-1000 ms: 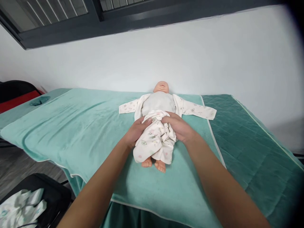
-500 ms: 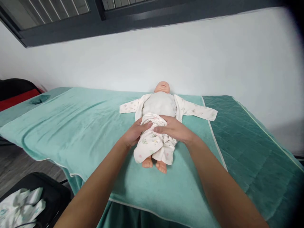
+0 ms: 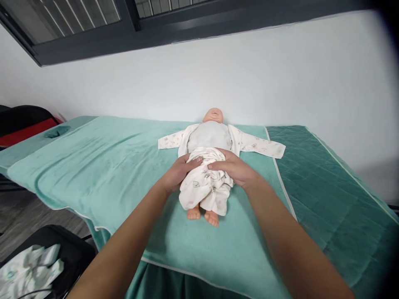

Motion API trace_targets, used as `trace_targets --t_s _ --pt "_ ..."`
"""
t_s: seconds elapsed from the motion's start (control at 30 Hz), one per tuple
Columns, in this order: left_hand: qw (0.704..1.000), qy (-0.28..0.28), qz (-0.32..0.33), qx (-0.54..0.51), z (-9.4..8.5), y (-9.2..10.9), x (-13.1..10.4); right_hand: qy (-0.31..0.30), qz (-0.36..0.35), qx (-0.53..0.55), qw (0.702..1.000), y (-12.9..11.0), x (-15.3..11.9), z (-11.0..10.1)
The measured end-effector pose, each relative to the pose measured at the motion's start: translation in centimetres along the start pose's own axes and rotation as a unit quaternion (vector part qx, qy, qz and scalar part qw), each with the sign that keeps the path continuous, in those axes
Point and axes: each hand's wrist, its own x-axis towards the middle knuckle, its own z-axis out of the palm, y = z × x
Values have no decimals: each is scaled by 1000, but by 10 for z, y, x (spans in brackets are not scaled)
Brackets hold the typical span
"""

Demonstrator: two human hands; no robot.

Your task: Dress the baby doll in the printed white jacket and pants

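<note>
A baby doll [image 3: 213,115] lies on its back, its head by the wall and its bare feet [image 3: 211,218] towards me. Bunched white printed baby pants [image 3: 199,189] cover its hips and legs. My left hand [image 3: 179,171] grips the pants at their left side, thumb on top. On the right side, my right hand [image 3: 233,167] holds the same cloth, its thumb pointing inwards. Fingers of both hands are partly hidden under the fabric. An open white printed jacket [image 3: 262,146] spreads beneath the doll, sleeves stretched out. The doll's torso [image 3: 209,136] looks pale grey.
A light green sheet [image 3: 93,166] covers the bed, with a darker quilted cover [image 3: 324,182] at right. A white wall [image 3: 218,79] and dark window frame [image 3: 187,29] stand behind. At lower left, a black chair [image 3: 67,245] carries crumpled white items [image 3: 29,272].
Both hands have shifted slightly up and to the right with the pants' cloth. The pants' left leg has drawn up a little and bunched more. The doll stays in place.
</note>
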Motion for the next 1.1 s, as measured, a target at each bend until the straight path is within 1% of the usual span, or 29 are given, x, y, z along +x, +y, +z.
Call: trace_targets --t_s 0.1,0.23,0.33,0.47,0.6,0.73,0.87,1.0,1.1 --pt "1000 8 6 -5 4 5 -2 -20 -3 -23 1000 -6 -3 2" --pt "998 15 26 -53 14 10 -4 -32 -28 -73 996 -9 -4 4" --pt "998 29 22 -52 20 13 -7 -11 -39 -110 993 -5 -2 3" --pt "999 43 -1 7 25 18 -18 37 -47 -146 987 0 2 2" --pt "998 43 -24 40 29 20 -32 44 -63 -178 981 -1 3 6" --pt "995 95 -22 35 39 13 -54 51 -53 -248 966 -3 3 11" --pt "986 161 -48 24 61 3 -82 56 -38 -316 946 0 4 16" --pt "968 247 -31 -20 82 -3 -102 30 -36 -376 926 2 4 18" --pt "962 267 -17 -50 89 -7 -114 8 -45 -408 912 2 4 17"
